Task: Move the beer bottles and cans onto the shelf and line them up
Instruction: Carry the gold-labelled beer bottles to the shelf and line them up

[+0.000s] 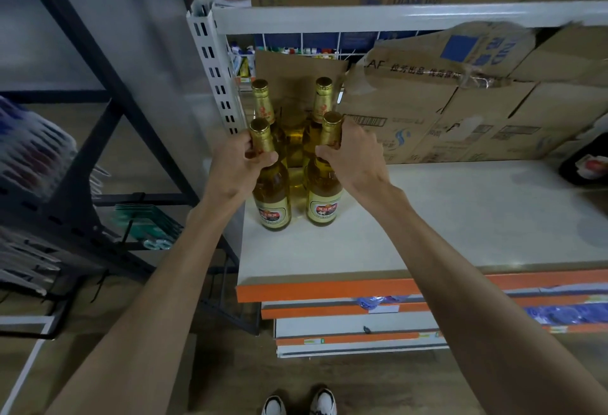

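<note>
Cardboard boxes (460, 111) crowd shelf (427, 210) at back & right; rear bottles (263, 102) just behind. My left hand (240, 164) fingers wrap front-left bottle (273, 197) neck, right hand (352, 154) wraps front-right bottle (324, 199) neck; both upright on shelf.

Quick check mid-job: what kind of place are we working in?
Likely a shop stockroom or storage aisle: slotted metal shelving, worn cardboard boxes stacked on it, and beer bottles standing on the shelf board.

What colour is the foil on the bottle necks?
Gold foil, clearest in the head view.
</note>
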A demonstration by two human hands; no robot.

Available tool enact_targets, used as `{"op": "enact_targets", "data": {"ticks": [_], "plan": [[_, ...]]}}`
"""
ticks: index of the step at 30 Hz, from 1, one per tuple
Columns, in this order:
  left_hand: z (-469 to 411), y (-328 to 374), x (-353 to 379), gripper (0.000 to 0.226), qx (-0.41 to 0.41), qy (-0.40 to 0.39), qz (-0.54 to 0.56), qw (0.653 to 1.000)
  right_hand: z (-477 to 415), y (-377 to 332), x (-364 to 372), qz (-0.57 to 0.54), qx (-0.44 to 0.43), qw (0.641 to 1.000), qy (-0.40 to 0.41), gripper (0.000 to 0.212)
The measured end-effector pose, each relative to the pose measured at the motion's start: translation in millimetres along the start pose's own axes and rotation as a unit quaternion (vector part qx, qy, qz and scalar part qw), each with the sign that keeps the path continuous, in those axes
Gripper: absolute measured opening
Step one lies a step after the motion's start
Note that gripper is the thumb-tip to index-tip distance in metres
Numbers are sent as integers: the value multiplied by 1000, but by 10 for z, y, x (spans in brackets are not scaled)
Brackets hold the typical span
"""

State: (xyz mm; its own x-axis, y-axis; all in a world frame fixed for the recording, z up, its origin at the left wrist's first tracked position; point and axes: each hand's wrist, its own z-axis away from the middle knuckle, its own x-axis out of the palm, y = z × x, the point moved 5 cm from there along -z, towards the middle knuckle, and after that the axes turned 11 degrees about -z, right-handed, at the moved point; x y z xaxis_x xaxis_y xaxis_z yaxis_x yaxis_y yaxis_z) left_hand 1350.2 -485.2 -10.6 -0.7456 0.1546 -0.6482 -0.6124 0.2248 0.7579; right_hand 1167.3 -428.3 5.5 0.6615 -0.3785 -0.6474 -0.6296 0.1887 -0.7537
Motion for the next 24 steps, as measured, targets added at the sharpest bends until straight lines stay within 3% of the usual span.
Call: {"op": "enact_targets", "data": {"ticks": [7,24], "plan": [[46,4,59,25,-10,40,4,999,4,22,-36,8,-6,1000,-7,38],[13,-23,48,27,-12,23,14,1000,40,53,4,-23,17,1000,8,37]]}}
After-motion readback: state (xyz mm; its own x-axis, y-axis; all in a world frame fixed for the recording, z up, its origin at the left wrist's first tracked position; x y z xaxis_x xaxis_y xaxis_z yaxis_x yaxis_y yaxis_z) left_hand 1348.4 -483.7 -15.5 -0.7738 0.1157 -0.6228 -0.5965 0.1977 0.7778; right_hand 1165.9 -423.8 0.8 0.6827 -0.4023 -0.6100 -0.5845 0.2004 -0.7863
